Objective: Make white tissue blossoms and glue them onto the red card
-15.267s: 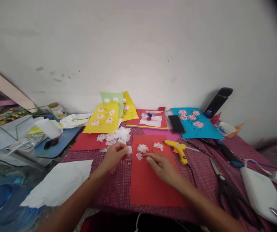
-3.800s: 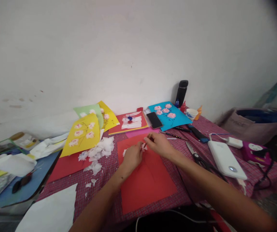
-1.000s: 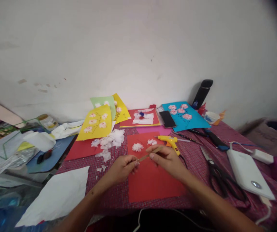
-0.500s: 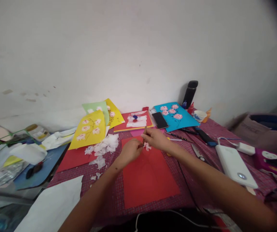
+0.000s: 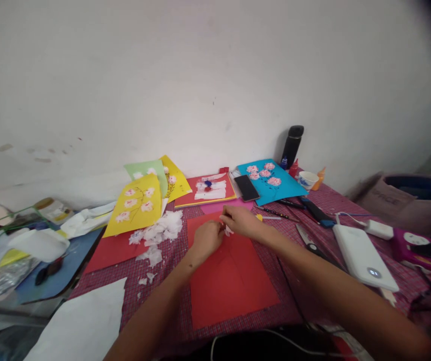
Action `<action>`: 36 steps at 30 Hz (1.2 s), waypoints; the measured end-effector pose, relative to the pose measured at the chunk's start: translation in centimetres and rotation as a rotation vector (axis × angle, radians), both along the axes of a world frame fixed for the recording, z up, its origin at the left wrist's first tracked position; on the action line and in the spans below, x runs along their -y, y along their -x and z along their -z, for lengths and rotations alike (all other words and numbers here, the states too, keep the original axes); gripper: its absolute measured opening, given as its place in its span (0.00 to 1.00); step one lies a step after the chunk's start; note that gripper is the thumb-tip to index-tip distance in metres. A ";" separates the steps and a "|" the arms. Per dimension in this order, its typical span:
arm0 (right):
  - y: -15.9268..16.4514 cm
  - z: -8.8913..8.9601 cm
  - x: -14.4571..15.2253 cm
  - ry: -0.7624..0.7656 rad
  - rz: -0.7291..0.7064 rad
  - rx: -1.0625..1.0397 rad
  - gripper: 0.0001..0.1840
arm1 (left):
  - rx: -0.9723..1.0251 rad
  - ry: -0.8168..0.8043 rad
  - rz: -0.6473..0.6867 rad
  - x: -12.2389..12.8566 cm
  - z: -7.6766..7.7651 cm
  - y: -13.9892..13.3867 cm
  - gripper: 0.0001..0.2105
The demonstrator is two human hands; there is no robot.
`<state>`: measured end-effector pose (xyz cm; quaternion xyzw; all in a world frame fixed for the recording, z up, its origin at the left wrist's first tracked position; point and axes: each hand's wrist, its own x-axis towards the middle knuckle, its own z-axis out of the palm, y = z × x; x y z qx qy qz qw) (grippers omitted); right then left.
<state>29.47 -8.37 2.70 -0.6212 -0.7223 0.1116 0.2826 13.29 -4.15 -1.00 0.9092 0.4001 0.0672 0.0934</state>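
Over the upper part of the red sheet (image 5: pixel 234 296), the left hand (image 5: pixel 208 236) and right hand (image 5: pixel 238 220) meet, fingers curled inward; whether they pinch anything cannot be told, as the fingertips are hidden. At their five o'clock shows a bit of white tissue (image 5: pixel 228 231), largely covered. It looks feather-light, limp and easily torn, best taken gently by an edge. The sheet seems thin but stiffer, best steadied at its margins. At nine o'clock lies a tissue heap (image 5: pixel 168 228). Near half past two, only a yellow piece (image 5: pixel 259 217) peeks out; at three, the scissors (image 5: pixel 304 234) have handles partly lost behind the right forearm.
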 end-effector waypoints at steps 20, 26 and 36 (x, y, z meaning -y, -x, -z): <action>0.0 0.2 -0.1 0.059 0.024 0.133 0.11 | -0.110 -0.053 -0.001 1.1 -0.5 0.9 0.12; 0.4 0.1 -0.3 0.085 0.015 0.160 0.11 | -0.110 -0.056 0.007 1.0 -0.3 0.8 0.12; -0.4 0.2 -0.2 0.029 0.070 0.063 0.12 | -0.105 -0.034 0.052 1.0 -0.2 0.9 0.13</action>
